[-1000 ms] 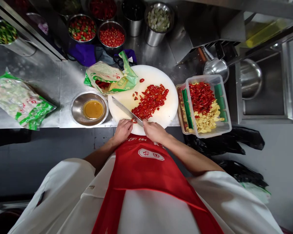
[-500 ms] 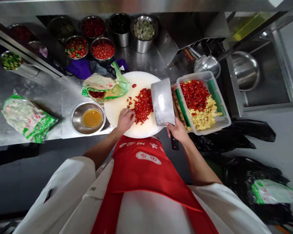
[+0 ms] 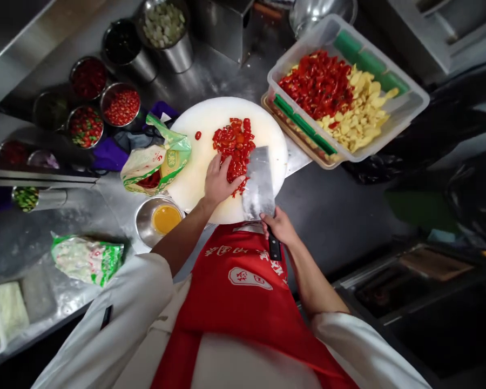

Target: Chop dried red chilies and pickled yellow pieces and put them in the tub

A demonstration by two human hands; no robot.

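Chopped red chillies point(image 3: 235, 141) lie in a heap on the round white cutting board point(image 3: 273, 129). My left hand point(image 3: 220, 181) rests at the heap's lower left, its fingers spread against the pieces. My right hand point(image 3: 278, 224) is closed on the black handle of a cleaver point(image 3: 260, 181). The wide blade lies low over the board, along the right side of the heap, and hides part of it. One loose red piece point(image 3: 198, 135) sits to the left. An open green and white bag point(image 3: 172, 154) with red contents overlaps the board's left edge.
A clear plastic box point(image 3: 419, 102) of cut red chillies and yellow slices stands at the right. Left of the board is a steel bowl point(image 3: 142, 219) with orange liquid. Several steel pots point(image 3: 179, 54) stand behind. Another bag point(image 3: 87, 259) lies at the lower left.
The view has turned and shifted. My left hand has opened and moved onto the chillies. The cleaver has come down beside the heap, still in my right hand.
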